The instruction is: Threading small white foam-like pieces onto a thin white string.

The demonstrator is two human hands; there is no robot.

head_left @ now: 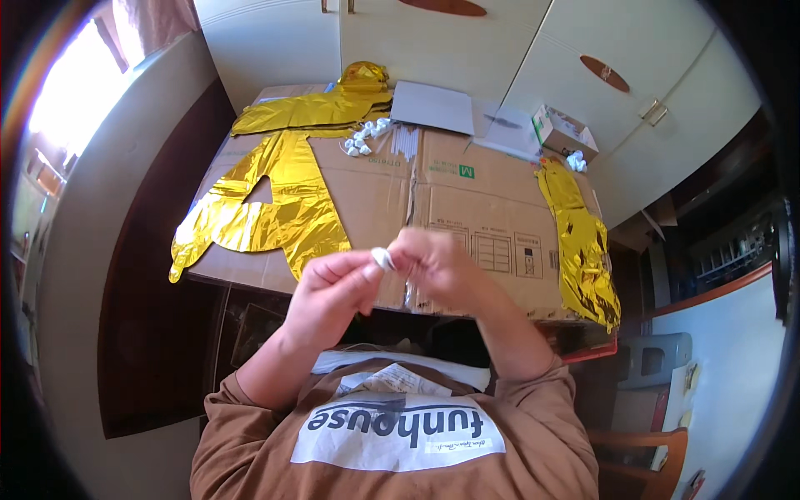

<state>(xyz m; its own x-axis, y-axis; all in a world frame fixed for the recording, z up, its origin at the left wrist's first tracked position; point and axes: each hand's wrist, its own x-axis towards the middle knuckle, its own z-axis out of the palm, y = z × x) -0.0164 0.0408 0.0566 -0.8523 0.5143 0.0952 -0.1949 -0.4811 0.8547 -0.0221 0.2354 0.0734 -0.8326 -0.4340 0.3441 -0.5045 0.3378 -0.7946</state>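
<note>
Over the front edge of the cardboard, my left hand pinches a small white coiled bundle, which looks like string or thin ribbon. My right hand meets it from the other side, its closed fingers at the bundle and partly smeared by motion. A flat gold foil balloon shaped like the letter A lies left of my hands. Several similar white bundles sit in a pile beyond it.
Flattened cardboard covers the table. More gold foil lies at the back left, and a gold foil strip along the right edge. White straws, a white sheet and an open box are at the back, before white cabinets.
</note>
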